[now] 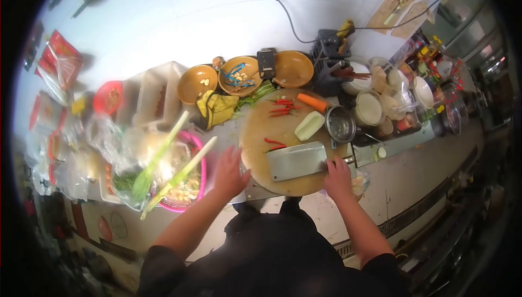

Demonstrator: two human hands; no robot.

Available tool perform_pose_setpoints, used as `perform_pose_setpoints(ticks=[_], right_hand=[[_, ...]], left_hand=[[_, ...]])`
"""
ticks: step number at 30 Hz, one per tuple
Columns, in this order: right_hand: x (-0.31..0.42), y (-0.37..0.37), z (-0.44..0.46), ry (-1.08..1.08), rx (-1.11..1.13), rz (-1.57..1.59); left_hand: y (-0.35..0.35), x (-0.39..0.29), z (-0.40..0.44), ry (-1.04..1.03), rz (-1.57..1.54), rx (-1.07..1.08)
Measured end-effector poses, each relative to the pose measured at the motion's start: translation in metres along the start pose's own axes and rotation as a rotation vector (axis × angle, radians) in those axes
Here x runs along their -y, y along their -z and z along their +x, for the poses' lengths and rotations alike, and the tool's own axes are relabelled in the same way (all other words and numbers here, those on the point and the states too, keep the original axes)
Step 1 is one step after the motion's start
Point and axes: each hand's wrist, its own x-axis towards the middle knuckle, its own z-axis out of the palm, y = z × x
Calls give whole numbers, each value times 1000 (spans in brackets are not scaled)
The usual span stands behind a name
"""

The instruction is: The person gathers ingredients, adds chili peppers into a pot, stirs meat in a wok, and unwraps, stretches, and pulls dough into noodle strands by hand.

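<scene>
My left hand [231,173] is open, its fingers apart, beside the left edge of a round wooden chopping board [255,134]. My right hand [338,178] is closed at the handle end of a cleaver [297,161], whose wide blade lies flat across the near part of the board. Just behind the blade are red chilies [275,144]. A pale green peeled piece of vegetable [310,126] rests farther up, with a carrot [312,102] and more red chilies [282,107] near the far edge. A metal bowl [340,123] stands at the board's right side.
At left, leek-like stalks [182,173] lie across a pink basket [203,173] among plastic bags. Brown bowls [293,69] line the wall, with a yellow cloth [216,108] in front. A black knife rack [330,52] and several bowls and bottles crowd the right side.
</scene>
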Motion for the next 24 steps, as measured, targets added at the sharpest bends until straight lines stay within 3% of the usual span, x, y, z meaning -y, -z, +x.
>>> perform_pose_setpoints(ticks=[2, 4, 5, 7, 9, 12, 15, 19, 24], right_hand=[[-16, -8, 15, 57, -40, -101], [-23, -16, 22, 75, 105, 2], [-22, -11, 22, 78, 211, 21], [-26, -17, 13, 118, 219, 38], [-31, -13, 8, 148, 226, 53], [-41, -1, 5, 244, 183, 111], [-48, -1, 9, 271, 270, 228], [-52, 0, 7, 291, 246, 254], [-48, 3, 7, 268, 272, 210]], left_hand=[[-42, -46, 37, 3, -133, 57], [-82, -87, 79, -25, -13, 151], [-107, -101, 96, -66, -2, 91], [-144, -116, 130, -102, 6, 32], [-165, -126, 156, 93, -46, 298], [-179, -128, 158, 104, 30, 160], [-168, -109, 143, 72, 2, 22], [-110, -67, 109, 198, -2, -91], [-32, 25, 94, 305, 223, -264]])
